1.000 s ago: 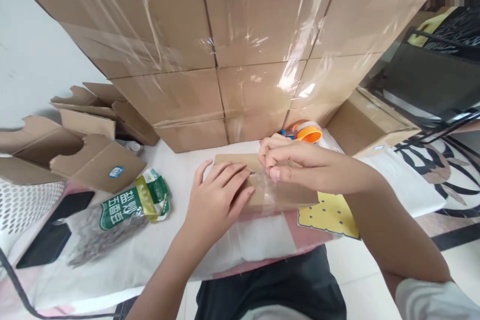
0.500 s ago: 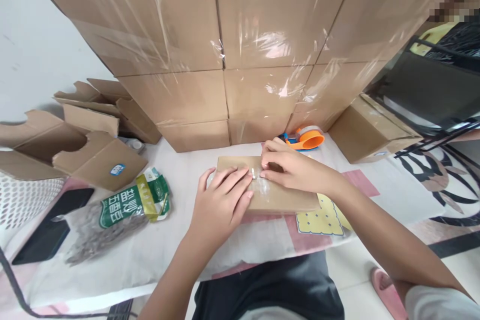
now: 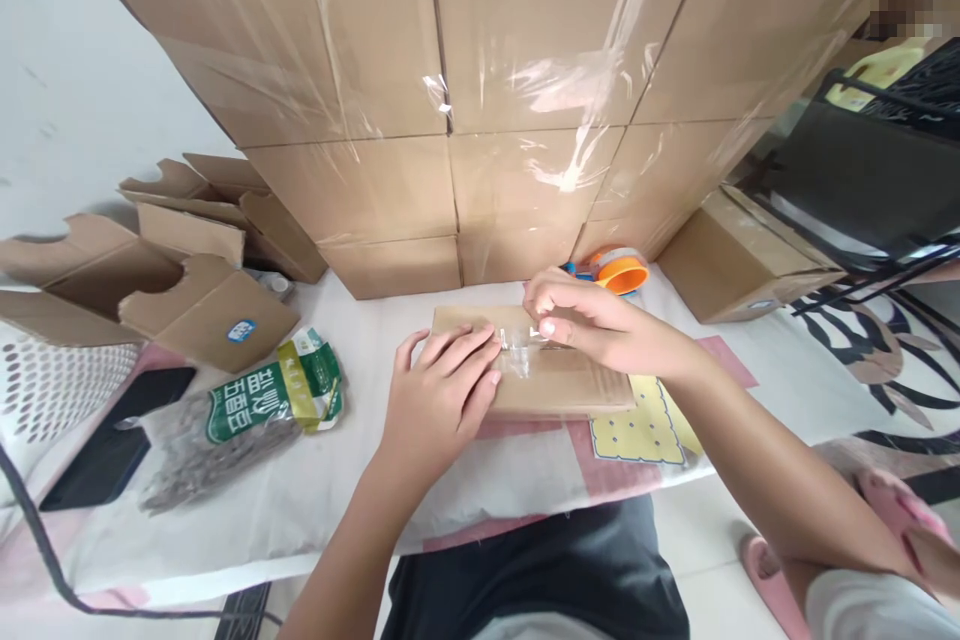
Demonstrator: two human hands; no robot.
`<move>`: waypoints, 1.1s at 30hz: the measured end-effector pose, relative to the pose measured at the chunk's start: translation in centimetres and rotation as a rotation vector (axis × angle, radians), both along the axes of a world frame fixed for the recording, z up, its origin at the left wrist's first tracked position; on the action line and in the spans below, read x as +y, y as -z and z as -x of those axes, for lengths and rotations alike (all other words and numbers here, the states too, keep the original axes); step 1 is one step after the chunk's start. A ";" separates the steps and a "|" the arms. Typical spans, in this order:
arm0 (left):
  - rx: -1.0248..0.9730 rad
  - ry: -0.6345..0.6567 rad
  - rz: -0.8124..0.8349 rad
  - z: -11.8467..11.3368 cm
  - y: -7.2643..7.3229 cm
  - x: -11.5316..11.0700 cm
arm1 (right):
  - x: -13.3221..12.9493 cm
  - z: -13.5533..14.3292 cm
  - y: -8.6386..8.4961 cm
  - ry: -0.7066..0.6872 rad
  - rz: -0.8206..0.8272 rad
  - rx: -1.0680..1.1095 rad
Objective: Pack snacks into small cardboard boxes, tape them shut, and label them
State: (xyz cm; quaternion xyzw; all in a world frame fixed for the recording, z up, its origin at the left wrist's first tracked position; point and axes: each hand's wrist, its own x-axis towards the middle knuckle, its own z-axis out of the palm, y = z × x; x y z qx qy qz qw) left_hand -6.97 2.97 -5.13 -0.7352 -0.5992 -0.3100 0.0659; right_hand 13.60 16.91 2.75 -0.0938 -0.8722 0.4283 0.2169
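Note:
A small flat cardboard box [image 3: 559,385] lies on the cloth-covered table in front of me. My left hand [image 3: 442,385] rests on its left part, fingers stretched out and lying flat. Across the middle of the box top runs a strip of clear tape [image 3: 517,356], shiny and wrinkled. At the tape's right side, my right hand [image 3: 592,315] is closed in a pinch, thumb against curled fingers, with the tape's edge at the fingertips. Behind that hand, an orange tape dispenser [image 3: 624,272] is partly covered.
Stacked cartons in plastic film [image 3: 390,190] wall off the back. Opened cardboard boxes [image 3: 202,310], a green-labelled snack bag [image 3: 255,410] and a dark phone [image 3: 112,440] are at left. A yellow patterned sheet [image 3: 637,430] lies partly under the box; another carton [image 3: 739,260] stands right.
My right hand has lifted slightly and shifted a little right from the middle of the box, still pinched. My left hand stays on the box. Part of another person's leg and slipper appears at right.

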 end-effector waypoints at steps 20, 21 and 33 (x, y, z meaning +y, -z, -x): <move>0.112 0.003 -0.005 -0.1 0.3 -0.5 | 0.0 1.1 2.6 0.146 -0.431 -0.317; 0.152 0.020 -0.012 -0.2 0.3 -0.6 | 0.1 1.1 2.7 0.167 -0.426 -0.310; 0.274 0.025 -0.021 -0.8 0.3 -1.3 | 3.0 0.4 3.1 0.840 -0.462 -0.370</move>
